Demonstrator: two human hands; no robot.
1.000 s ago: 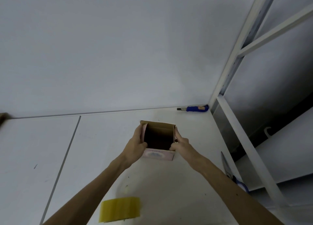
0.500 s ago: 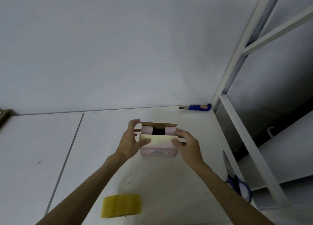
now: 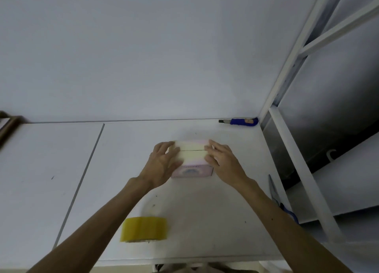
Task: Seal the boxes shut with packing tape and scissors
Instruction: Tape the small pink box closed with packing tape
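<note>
A small pink box [image 3: 191, 156] stands on the white table [image 3: 123, 170], its two top flaps folded flat with a seam between them. My left hand [image 3: 163, 163] presses the flaps at the box's left end with spread fingers. My right hand [image 3: 222, 159] presses them at the right end. A roll of yellow packing tape [image 3: 143, 229] stands on its edge near the table's front, below my left forearm. Scissors with blue handles [image 3: 282, 201] lie at the table's right edge, partly hidden by my right forearm.
A blue utility knife [image 3: 239, 121] lies at the table's back right corner against the wall. A white metal shelf frame [image 3: 297, 170] rises along the right side. A brown framed object [image 3: 8, 125] sits at the far left edge.
The box was open with both hands holding its sides. The front flap came down, then the rear one, and both hands now press flat on the closed top.
</note>
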